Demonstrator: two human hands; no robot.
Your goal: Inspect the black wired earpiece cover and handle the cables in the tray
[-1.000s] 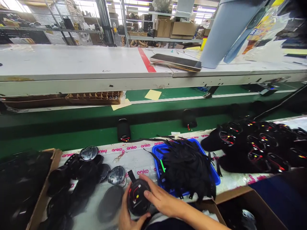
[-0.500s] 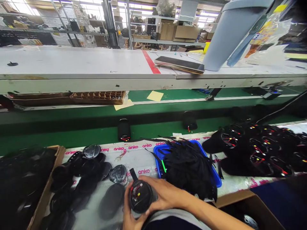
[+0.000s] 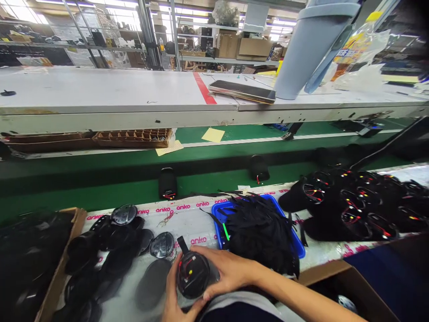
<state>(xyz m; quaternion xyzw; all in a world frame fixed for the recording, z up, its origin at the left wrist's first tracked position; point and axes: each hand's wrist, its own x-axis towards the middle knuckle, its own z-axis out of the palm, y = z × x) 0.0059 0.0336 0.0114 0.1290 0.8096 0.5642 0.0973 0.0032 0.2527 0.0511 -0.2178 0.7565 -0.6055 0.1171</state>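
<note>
Both my hands hold one round black housing [image 3: 191, 273] with red and yellow wires inside and a short black strap sticking up. My left hand [image 3: 172, 298] cups it from below and the left. My right hand [image 3: 228, 272] wraps its right side with fingers over the top rim. Just right of it a blue tray [image 3: 219, 226] is heaped with black straps [image 3: 261, 232]. Black oval covers [image 3: 134, 241] lie scattered to the left on the plastic-covered bench.
A cardboard box [image 3: 63, 250] of black parts stands at the left. A pile of wired black housings [image 3: 355, 208] lies at the right, another box [image 3: 331, 277] at the bottom right. Two housings [image 3: 167, 183] sit on the green conveyor. A phone [image 3: 243, 91] lies on the white shelf.
My right hand has closed further around the housing's right side, and the housing has shifted slightly within my hands. The view has drifted a little.
</note>
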